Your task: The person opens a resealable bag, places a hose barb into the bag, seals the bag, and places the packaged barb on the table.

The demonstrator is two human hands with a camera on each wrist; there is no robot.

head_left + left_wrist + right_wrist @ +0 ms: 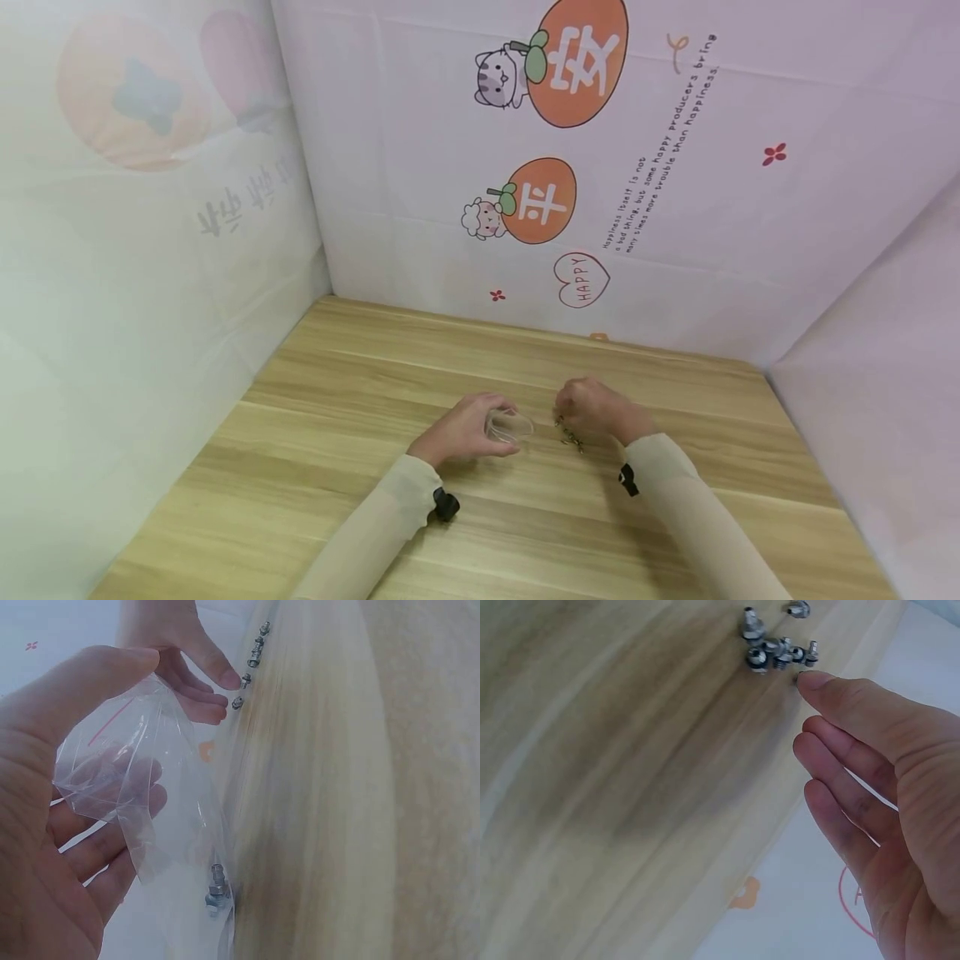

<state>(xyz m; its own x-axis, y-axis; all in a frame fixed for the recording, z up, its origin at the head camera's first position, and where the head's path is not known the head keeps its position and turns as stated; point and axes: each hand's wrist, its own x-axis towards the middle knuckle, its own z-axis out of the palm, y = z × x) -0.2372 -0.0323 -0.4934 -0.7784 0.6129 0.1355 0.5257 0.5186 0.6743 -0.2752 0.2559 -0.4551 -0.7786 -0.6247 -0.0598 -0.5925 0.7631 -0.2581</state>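
My left hand (468,429) holds a clear plastic bag (510,427) by its mouth, thumb on one side and fingers spread behind the film. Low in the bag, in the left wrist view, sits a metal fitting like a grease nipple (217,889). To the right, my right hand (596,408) hovers low at a small group of loose grease nipples (572,437). In the right wrist view its thumb tip (816,679) is right by the nearest grease nipples (780,652). A gap shows between that thumb and the loosely bent fingers, with no fitting seen between them.
A wood-grain table top (315,467) lies under both hands. White printed sheets stand as walls at the back (420,167), left (150,275) and right (885,375). Black straps with small devices (446,505) sit at the wrists over pale sleeves.
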